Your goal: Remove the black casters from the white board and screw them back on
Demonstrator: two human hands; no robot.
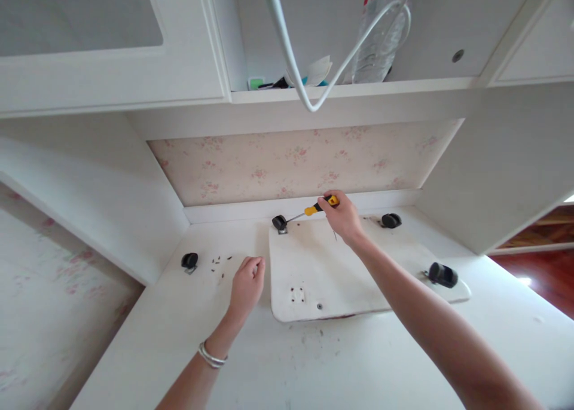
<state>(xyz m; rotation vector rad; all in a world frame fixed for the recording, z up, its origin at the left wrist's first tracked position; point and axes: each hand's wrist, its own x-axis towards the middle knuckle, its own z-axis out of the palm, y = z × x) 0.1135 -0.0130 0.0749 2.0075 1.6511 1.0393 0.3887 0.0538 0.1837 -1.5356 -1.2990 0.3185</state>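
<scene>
Over the far left corner of the white board (323, 260), your right hand (343, 217) is wrapped around the yellow and black handle of a screwdriver (311, 210), fingers closed on the grip. Its shaft slants down to your left, and the tip reaches the black caster (279, 222) at that corner; you cannot tell from here whether it sits in a screw head. A metal plate shows under the caster, at the board's edge.

Your left hand (247, 281) hovers or rests just left of the board, its fingers curled in toward the palm and the thumb against them. Whether anything is tucked inside cannot be told. A silver bangle (212, 356) circles that wrist.

Beyond your left hand, several small dark screws (217, 265) lie scattered on the white worktop (134, 350), and past them a loose caster (189, 260) lies near the side panel. Toward the board's right end you have two more: one caster by the far edge (391, 220) and another nearer you (443, 274). At the board's near left corner, four dark holes (298, 294) mark a pale patch, with a round metal fitting (320, 306) just beside it.
</scene>
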